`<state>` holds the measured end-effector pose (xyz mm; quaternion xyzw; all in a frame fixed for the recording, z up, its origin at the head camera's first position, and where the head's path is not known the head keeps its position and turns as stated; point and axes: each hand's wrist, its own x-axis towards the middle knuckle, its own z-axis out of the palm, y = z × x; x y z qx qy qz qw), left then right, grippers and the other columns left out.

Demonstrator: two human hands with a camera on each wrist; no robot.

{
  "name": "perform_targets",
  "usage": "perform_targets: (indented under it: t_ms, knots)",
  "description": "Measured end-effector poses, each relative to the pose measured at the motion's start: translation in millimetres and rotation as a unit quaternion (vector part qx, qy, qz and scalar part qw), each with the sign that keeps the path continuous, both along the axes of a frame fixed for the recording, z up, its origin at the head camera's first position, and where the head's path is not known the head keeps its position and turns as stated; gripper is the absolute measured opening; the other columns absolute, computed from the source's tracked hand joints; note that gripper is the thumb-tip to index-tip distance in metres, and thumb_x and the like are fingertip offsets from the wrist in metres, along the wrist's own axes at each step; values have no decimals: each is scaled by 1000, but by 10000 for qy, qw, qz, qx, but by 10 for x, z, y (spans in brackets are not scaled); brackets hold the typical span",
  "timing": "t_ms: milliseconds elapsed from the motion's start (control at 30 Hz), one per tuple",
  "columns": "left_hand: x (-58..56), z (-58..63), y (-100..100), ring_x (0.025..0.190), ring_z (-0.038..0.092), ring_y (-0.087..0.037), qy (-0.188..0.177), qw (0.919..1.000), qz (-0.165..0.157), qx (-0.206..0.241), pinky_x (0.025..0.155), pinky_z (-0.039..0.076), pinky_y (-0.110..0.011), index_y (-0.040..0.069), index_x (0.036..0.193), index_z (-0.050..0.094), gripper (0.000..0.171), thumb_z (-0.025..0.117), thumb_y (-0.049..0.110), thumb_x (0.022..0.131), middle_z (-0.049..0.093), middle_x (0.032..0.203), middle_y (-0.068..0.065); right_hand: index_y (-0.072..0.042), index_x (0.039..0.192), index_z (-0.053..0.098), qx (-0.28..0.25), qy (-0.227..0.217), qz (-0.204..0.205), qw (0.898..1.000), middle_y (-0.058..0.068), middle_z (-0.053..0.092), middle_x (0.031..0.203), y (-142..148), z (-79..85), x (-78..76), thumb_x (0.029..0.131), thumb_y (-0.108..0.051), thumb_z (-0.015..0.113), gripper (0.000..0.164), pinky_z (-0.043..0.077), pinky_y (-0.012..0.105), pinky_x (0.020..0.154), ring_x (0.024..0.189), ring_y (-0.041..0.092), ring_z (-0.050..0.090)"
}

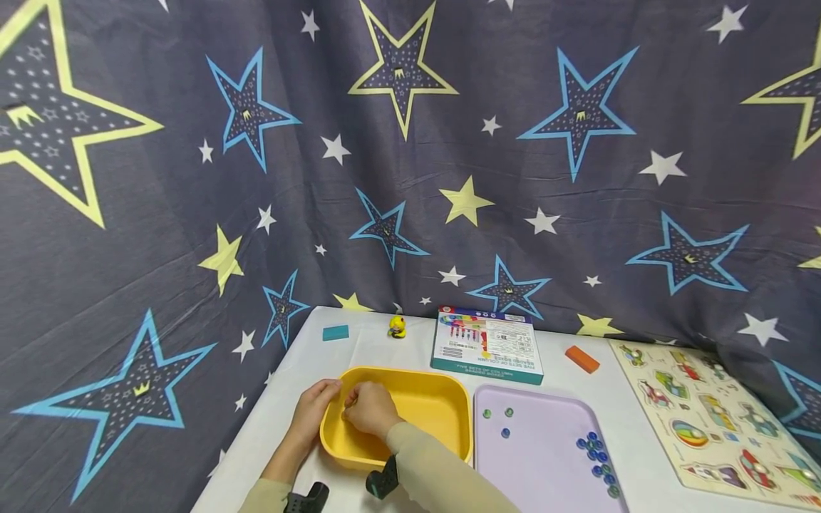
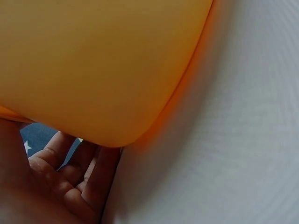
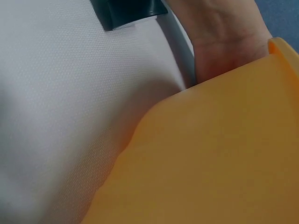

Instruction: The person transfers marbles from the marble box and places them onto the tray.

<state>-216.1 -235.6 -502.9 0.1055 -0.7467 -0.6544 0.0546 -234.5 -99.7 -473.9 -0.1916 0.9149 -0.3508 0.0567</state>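
Note:
A yellow plastic bin (image 1: 436, 388) stands on the white table. At its left wall, my left hand (image 1: 314, 407) holds the rim near the far corner. The left wrist view shows that hand's fingers (image 2: 58, 147) along the outside of the bin's wall (image 2: 107, 70). My right hand (image 1: 372, 408) reaches into the left part of the bin, fingers curled downward near the inner wall. Its fingertips are hidden, and I cannot tell whether they hold anything. In the right wrist view the bin's outer wall (image 3: 215, 154) covers that hand.
Right of the bin lies a lilac tray (image 1: 532, 470) with several blue and green marbles (image 1: 591, 443). Behind are a flat box (image 1: 485, 349), a yellow figurine (image 1: 397, 327), a teal block (image 1: 336, 333) and an orange block (image 1: 582, 359). A picture puzzle board (image 1: 718, 420) lies far right.

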Motion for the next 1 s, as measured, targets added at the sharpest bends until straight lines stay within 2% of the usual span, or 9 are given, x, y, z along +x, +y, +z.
perform_targets:
  t_ms: [267,500,633,733,867,1000]
  knots:
    - [5,8,12,90,53,-17,-26,9999,84,-123,74,46,-24,5,102,63,45,55,46,85,60,102,-7,-14,69,61,-145,-120,19,9998,-8,52,64,10,-10,4,72,-13,74,13,38,21,55,58,10,45]
    - [25,0,13,89,53,-18,-41,10000,55,-5,73,46,-25,3,101,63,43,55,43,86,60,101,-9,-14,68,61,-46,-189,72,9998,-7,51,62,18,-27,18,74,-14,73,13,39,20,54,57,10,46]
    - [105,154,76,89,53,-21,-78,9999,-15,-70,73,47,-25,0,102,62,37,51,34,91,60,102,-12,-14,66,60,-248,-251,151,9993,-7,51,59,52,-20,24,75,-16,72,15,37,21,50,55,10,45]
    - [113,181,89,88,53,-21,-86,9999,-43,-94,72,47,-25,-1,102,61,36,51,32,91,60,102,-13,-13,65,60,-497,-447,249,9975,-6,52,56,95,6,34,76,-17,70,16,36,22,47,51,10,47]
    - [21,29,26,85,54,-17,-41,9999,16,-122,69,47,-24,3,100,63,41,54,41,88,61,99,-10,-13,69,61,-849,-792,427,9923,-5,53,58,179,94,78,79,-19,68,14,37,23,46,50,10,47]
    - [2,-23,11,82,56,-17,21,9998,79,-179,67,47,-24,5,98,64,43,55,45,85,62,98,-8,-12,74,62,-1252,-809,728,9862,-5,53,62,298,154,148,79,-18,67,9,38,22,45,50,8,46]
